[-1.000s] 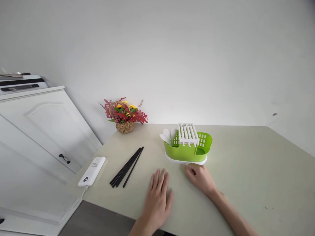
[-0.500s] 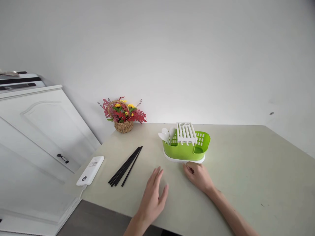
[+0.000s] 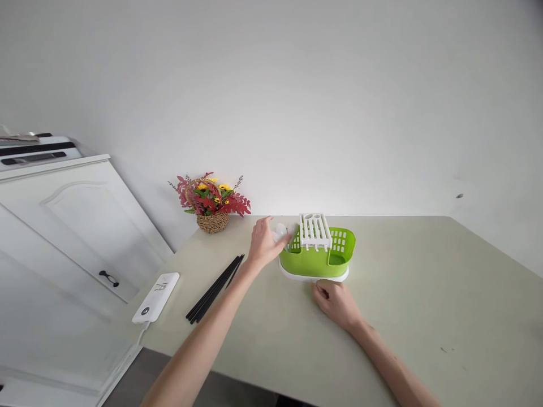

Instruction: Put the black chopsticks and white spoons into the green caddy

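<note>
A green cutlery caddy [image 3: 311, 264] with a white slatted rack [image 3: 316, 230] on top stands on a white base tray [image 3: 297, 277]. White spoons [image 3: 280, 229] lean upright in its left end, partly covered by my left hand [image 3: 263, 243]. That hand is at the spoons with thumb and fingers apart; its thumb lies in front of them, and contact is unclear. Just in front of the tray rests my right hand [image 3: 337, 304], closed in a fist on the table, with nothing visible in it. Several black chopsticks [image 3: 214, 291] lie left of my left forearm, which hides part of them.
A white power bank [image 3: 156, 298] with a cable lies at the table's left edge. Toward the back left stands a wicker basket of artificial flowers [image 3: 212, 221]. White cabinets [image 3: 76, 254] adjoin the table on the left, and a wall runs behind it.
My left hand has moved forward from the table's front to the spoons in the caddy. The right fist stays by the tray. The view has shifted slightly.
</note>
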Tool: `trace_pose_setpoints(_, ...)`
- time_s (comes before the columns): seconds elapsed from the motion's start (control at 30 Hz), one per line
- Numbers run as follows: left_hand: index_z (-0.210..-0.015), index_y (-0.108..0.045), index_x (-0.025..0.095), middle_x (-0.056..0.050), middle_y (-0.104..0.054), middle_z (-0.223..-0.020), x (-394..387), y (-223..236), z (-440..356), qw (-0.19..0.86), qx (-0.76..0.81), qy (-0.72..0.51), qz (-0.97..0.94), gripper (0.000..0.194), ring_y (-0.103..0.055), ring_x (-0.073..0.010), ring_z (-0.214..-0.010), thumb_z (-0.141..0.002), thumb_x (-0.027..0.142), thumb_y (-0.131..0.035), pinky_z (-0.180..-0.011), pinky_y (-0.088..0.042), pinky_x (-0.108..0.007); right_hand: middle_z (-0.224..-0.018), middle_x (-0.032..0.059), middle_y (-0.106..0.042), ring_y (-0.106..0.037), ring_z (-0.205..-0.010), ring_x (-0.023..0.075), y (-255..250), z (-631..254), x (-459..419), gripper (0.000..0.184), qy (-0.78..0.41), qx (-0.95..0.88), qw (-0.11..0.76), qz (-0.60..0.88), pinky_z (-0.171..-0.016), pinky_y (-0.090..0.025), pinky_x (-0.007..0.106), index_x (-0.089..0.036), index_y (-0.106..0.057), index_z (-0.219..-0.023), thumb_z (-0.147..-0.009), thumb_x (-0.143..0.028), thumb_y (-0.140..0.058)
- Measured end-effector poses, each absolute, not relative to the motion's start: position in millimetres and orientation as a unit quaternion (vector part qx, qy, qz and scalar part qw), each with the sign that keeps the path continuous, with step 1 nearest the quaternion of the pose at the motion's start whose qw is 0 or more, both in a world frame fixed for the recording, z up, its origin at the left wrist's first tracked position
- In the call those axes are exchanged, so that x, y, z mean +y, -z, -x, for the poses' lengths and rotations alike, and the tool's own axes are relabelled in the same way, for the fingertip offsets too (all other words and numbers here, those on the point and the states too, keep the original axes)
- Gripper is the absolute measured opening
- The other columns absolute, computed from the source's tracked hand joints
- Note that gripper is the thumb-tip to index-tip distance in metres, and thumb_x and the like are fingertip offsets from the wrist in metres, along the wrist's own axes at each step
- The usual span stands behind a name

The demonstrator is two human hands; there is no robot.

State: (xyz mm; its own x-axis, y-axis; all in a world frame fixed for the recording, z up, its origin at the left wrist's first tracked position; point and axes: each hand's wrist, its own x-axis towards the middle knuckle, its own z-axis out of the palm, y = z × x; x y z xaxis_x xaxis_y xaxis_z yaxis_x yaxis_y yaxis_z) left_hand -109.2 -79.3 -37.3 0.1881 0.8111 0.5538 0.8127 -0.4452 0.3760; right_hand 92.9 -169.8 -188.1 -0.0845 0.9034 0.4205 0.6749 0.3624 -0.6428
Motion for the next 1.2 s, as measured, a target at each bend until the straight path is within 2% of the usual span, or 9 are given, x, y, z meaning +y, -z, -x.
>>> trace_pose_setpoints(0.13,-0.139,-0.049,0.018,-0.019,-0.057,-0.143,-55,27,97,-0.009,-0.557,0.265,0.787,0.078,-0.055,-0.036,-0.133,-0.075,0.047,-0.082,-0.112,-0.045,-0.048,-0.058,-0.006,-0.028,-0.017,-0.059,0.0124,186,-93,-169,0.039,-0.145,-0.721,0.403,0.545,-0.054,-0.019,0.028,-0.023,-0.02,-0.066,-0.091,-0.031,-0.048)
trace_pose_setpoints(0.3,-0.145,-0.046,0.018,-0.018,-0.059,-0.139,-46,22,84,0.005,-0.544,0.18,0.819,0.084,-0.059,-0.0359,-0.128,-0.073,0.042,-0.082,-0.104,-0.05,-0.046,-0.057,-0.0058,-0.028,-0.017,-0.059,0.0123,183,-93,-169,0.037,-0.147,-0.721,0.403,0.544,-0.054,-0.018,0.029,-0.023,-0.021,-0.065,-0.089,-0.028,-0.048)
trace_pose_setpoints(0.37,-0.143,-0.049,0.019,-0.017,-0.062,-0.136,-43,24,81,0.021,-0.541,0.171,0.823,0.08,-0.06,-0.0354,-0.126,-0.074,0.039,-0.082,-0.103,-0.05,-0.046,-0.057,-0.0057,-0.028,-0.017,-0.058,0.0124,182,-92,-168,0.036,-0.147,-0.72,0.403,0.545,-0.054,-0.018,0.029,-0.023,-0.021,-0.064,-0.089,-0.028,-0.048)
trace_pose_setpoints(0.53,-0.121,-0.064,0.022,-0.011,-0.067,-0.124,-40,29,78,0.052,-0.53,0.187,0.826,0.043,-0.062,-0.0307,-0.12,-0.079,0.027,-0.074,-0.102,-0.05,-0.042,-0.057,-0.0053,-0.029,-0.017,-0.059,0.0128,179,-92,-168,0.034,-0.149,-0.72,0.4,0.548,-0.055,-0.018,0.029,-0.023,-0.023,-0.063,-0.088,-0.027,-0.047)
trace_pose_setpoints(0.6,-0.113,-0.065,0.022,-0.01,-0.068,-0.119,-40,30,78,0.054,-0.522,0.198,0.828,0.034,-0.063,-0.0292,-0.116,-0.079,0.025,-0.073,-0.098,-0.051,-0.041,-0.056,-0.0053,-0.029,-0.016,-0.06,0.0129,178,-93,-168,0.034,-0.151,-0.72,0.398,0.548,-0.054,-0.018,0.029,-0.023,-0.024,-0.062,-0.088,-0.027,-0.046)
trace_pose_setpoints(0.73,-0.104,-0.063,0.021,-0.009,-0.068,-0.112,-41,33,77,0.045,-0.519,0.225,0.823,0.029,-0.063,-0.028,-0.11,-0.077,0.022,-0.073,-0.09,-0.053,-0.039,-0.056,-0.0051,-0.03,-0.017,-0.059,0.0127,178,-93,-168,0.033,-0.151,-0.722,0.397,0.547,-0.055,-0.019,0.029,-0.023,-0.025,-0.062,-0.088,-0.028,-0.045)
trace_pose_setpoints(1.0,-0.101,-0.06,0.022,-0.008,-0.066,-0.106,-45,32,77,0.064,-0.508,0.239,0.825,0.029,-0.061,-0.0275,-0.104,-0.077,0.024,-0.074,-0.089,-0.052,-0.039,-0.056,-0.0054,-0.03,-0.018,-0.058,0.0122,179,-93,-167,0.035,-0.154,-0.722,0.399,0.545,-0.054,-0.019,0.029,-0.023,-0.025,-0.062,-0.088,-0.029,-0.047)
trace_pose_setpoints(1.2,-0.1,-0.059,0.023,-0.007,-0.067,-0.109,-53,26,76,0.062,-0.511,0.227,0.827,0.023,-0.062,-0.0263,-0.104,-0.082,0.029,-0.072,-0.075,-0.051,-0.034,-0.056,-0.0057,-0.03,-0.018,-0.058,0.012,180,-93,-168,0.036,-0.156,-0.721,0.399,0.545,-0.054,-0.019,0.028,-0.023,-0.025,-0.061,-0.088,-0.028,-0.048)
